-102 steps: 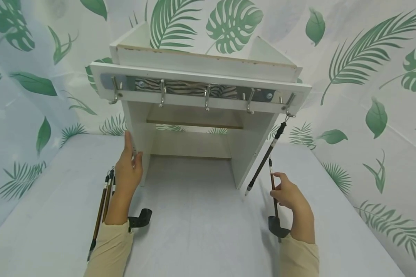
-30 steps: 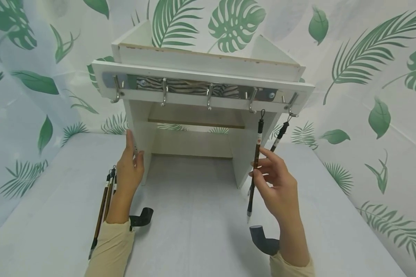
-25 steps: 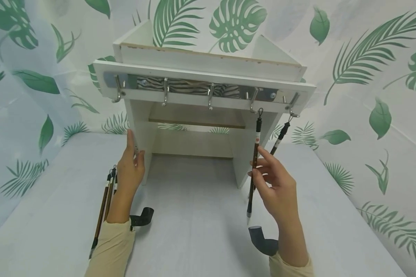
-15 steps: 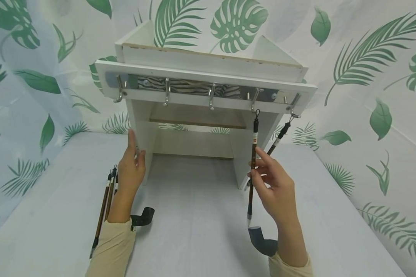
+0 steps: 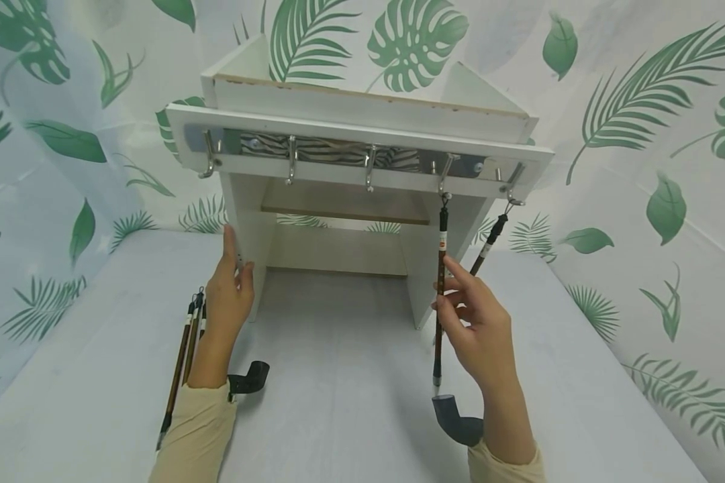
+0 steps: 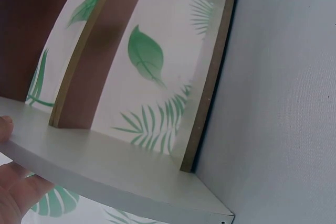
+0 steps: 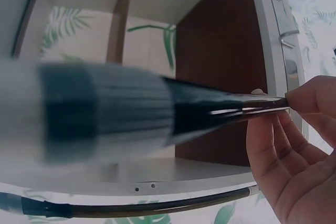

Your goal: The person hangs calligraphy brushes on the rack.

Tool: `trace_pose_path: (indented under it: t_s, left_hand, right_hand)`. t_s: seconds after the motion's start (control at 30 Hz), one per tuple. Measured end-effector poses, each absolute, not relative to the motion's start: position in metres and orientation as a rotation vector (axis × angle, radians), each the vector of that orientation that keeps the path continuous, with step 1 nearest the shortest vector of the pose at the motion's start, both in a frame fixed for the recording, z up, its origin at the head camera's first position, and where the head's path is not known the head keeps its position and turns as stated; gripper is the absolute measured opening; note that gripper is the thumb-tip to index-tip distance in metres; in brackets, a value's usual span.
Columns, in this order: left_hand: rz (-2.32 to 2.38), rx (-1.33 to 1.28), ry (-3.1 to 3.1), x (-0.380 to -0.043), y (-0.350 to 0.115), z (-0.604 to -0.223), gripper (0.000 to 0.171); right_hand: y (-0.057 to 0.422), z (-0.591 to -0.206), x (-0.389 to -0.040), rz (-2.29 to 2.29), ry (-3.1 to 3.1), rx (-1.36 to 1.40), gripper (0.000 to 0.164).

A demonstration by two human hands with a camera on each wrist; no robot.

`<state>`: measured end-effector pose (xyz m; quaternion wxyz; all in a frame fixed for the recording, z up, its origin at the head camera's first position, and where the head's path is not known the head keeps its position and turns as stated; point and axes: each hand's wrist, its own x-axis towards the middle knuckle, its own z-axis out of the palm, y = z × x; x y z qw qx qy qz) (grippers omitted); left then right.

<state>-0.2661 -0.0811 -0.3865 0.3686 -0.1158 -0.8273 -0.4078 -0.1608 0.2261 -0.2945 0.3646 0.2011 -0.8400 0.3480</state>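
Note:
My right hand [image 5: 480,329] pinches a brown calligraphy brush [image 5: 441,268] by its shaft, bristles down. The brush's cord loop overlaps the tip of the second hook [image 5: 445,178] from the right. Close by, another calligraphy brush [image 5: 489,243] hangs tilted from the rightmost hook [image 5: 512,184], partly hidden behind my right hand. In the right wrist view the held brush's ferrule [image 7: 105,111] looms large and blurred. My left hand [image 5: 226,298] holds the left side panel of the white shelf unit [image 6: 121,171], with the thumb inside and fingers outside.
Several brushes [image 5: 184,355] lie on the white tabletop [image 5: 338,389] left of my left forearm. A hook rail [image 5: 338,151] runs across the unit's front. Black curved wrist mounts [image 5: 250,378] stick out near both sleeves. A leaf-patterned cloth [image 5: 628,100] hangs behind.
My right hand has picked up the brush from the table's right side and raised it to the hooks. Lately it moved slightly left, bringing the loop to the hook tip. The left hand stays put.

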Motion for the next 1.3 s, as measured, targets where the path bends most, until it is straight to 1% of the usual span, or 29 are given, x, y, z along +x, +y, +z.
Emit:
trace_pose_path:
  t_s: [0.57,1.03,1.3]
  left_hand:
    - [-1.041,-0.295,-2.134,-0.266,-0.080,-0.386,0.065]
    - [-1.033,-0.294,-2.130,-0.266,-0.081,-0.387,0.067]
    - [-1.047,-0.308,-2.126,-0.267,-0.081,-0.387,0.067]
  right_hand:
    - [0.227,-0.299,-0.166,0.847,-2.180,0.511,0.056]
    - [0.222,-0.313,-0.181,0.919,-2.124,0.513,0.053]
    - [0.220,-0.323,-0.190,0.980,-2.103,0.541,0.055]
